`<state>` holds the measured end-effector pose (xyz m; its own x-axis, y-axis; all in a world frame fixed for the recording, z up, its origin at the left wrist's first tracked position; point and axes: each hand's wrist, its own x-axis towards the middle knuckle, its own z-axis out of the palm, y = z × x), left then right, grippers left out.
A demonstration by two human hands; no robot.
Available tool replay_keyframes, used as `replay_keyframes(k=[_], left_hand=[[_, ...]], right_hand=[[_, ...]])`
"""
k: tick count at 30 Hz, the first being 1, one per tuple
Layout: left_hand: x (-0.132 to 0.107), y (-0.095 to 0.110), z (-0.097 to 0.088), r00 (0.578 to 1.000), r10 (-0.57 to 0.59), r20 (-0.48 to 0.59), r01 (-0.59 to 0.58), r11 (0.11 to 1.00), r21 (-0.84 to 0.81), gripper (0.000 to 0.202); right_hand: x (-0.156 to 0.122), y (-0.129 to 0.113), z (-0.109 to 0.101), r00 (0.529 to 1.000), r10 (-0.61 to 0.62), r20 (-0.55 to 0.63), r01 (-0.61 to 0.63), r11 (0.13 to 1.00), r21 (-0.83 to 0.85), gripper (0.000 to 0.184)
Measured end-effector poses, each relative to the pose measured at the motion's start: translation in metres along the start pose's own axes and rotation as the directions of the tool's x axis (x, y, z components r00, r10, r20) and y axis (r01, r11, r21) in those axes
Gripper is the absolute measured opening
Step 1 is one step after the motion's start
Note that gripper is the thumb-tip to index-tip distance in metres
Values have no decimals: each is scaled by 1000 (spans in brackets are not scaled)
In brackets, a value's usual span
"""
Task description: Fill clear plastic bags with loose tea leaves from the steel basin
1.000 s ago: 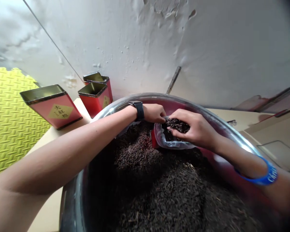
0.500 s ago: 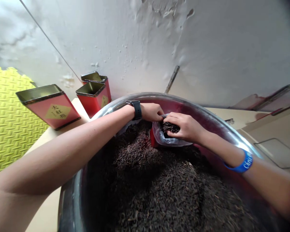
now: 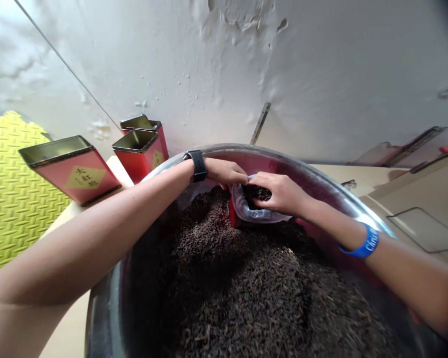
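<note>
My left hand (image 3: 226, 172) pinches the near rim of a clear plastic bag (image 3: 252, 213), which lines a red container (image 3: 233, 214) resting on the tea. My right hand (image 3: 280, 194) curls over the bag's mouth, its fingers on the dark tea leaves (image 3: 256, 192) inside. Below both hands, a heap of loose dark tea leaves (image 3: 246, 293) fills a large steel basin (image 3: 283, 171). A black watch sits on my left wrist and a blue wristband on my right. Most of the red container is hidden by the bag.
Several red tea tins (image 3: 85, 177) with open tops and gold-diamond labels stand on a cream table (image 3: 362, 176) beyond the basin's left rim. A yellow-green foam mat (image 3: 11, 199) lies at left, and a peeling white wall (image 3: 194, 64) rises behind.
My right forearm has drawn in toward the bag, and less tea shows at the bag's mouth. The tins and basin have shifted left in view as my head turned.
</note>
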<state>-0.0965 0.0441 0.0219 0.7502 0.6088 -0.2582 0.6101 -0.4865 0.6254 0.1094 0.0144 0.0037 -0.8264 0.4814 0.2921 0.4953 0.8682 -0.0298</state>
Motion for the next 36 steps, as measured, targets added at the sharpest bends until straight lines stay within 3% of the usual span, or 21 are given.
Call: replay_keyframes(k=[12, 36], left_hand=[[8, 0, 8, 991, 109, -72, -88, 965, 245, 51], [14, 4, 23, 979, 106, -172, -56, 960, 274, 29]], right_hand=[[-1, 1, 1, 999, 42, 11, -42, 999, 1, 24], [-4, 1, 2, 999, 25, 23, -25, 1000, -8, 21]])
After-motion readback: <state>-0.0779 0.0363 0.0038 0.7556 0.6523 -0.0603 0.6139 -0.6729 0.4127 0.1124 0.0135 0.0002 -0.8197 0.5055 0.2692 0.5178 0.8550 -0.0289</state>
